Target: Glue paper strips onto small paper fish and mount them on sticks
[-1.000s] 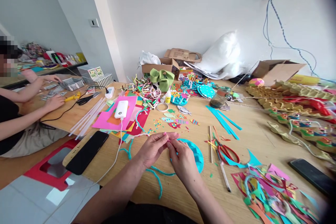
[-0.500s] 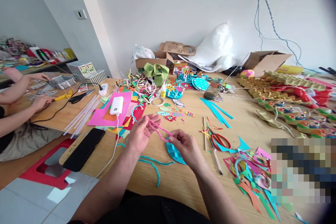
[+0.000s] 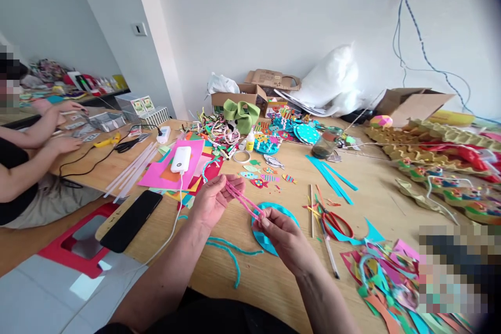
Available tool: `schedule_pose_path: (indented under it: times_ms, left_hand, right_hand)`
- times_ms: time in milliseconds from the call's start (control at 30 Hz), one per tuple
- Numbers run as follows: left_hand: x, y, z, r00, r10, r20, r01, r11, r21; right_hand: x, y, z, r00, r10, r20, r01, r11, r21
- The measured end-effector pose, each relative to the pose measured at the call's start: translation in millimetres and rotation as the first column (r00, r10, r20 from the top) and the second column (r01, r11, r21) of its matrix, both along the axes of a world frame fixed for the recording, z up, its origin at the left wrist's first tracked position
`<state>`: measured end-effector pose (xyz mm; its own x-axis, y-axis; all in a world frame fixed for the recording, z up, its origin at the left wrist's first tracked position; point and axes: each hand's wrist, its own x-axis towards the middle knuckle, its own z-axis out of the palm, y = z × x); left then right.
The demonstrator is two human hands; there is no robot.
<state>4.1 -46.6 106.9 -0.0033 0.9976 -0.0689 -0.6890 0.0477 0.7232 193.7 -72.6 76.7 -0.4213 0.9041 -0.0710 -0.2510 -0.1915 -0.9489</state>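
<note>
My left hand (image 3: pixel 213 199) and my right hand (image 3: pixel 278 234) each pinch one end of a doubled pink pipe cleaner (image 3: pixel 243 200), stretched taut between them above the wooden table (image 3: pixel 376 193). Under my right hand lies a teal paper disc (image 3: pixel 263 238). A teal pipe cleaner (image 3: pixel 230 251) curls on the table just below my hands. Small striped paper fish (image 3: pixel 260 173) lie a little beyond my left hand.
A black phone (image 3: pixel 130 221) and a white power bank (image 3: pixel 180 159) on pink paper lie to the left. Red scissors (image 3: pixel 336 223) and sticks lie to the right, beside paper scraps (image 3: pixel 387 282). Another person's hands (image 3: pixel 64 143) work at far left. Boxes and a green bow (image 3: pixel 241 114) stand behind.
My hands have drawn apart, pulling the pink pipe cleaner out from a bunched pinch into a taut doubled strand. The view has swung slightly.
</note>
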Motion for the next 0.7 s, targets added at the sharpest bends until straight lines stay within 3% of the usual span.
schedule_pose_path:
  times_ms: [267,433,600,700]
  left_hand:
    - [2,1,-4.0,0.992,-0.061,-0.109,0.072,0.993,0.094]
    - [0,2,-3.9,0.983,-0.154,-0.1,0.163,0.983,0.083]
    - [4,3,-2.5,0.989,-0.15,-0.019,0.151,0.987,0.058]
    - [8,1,0.1,0.991,-0.121,-0.058,0.125,0.99,0.071]
  right_hand:
    - [7,-1,-11.7,0.997,0.018,-0.077,-0.027,0.993,-0.115]
    - [9,-2,-19.3,0.993,0.009,-0.12,-0.031,0.982,-0.188]
    - [5,-4,-10.9,0.999,0.006,-0.04,-0.01,0.993,-0.121]
    - [5,-2,-7.8,1.0,-0.007,0.008,0.008,0.996,-0.086]
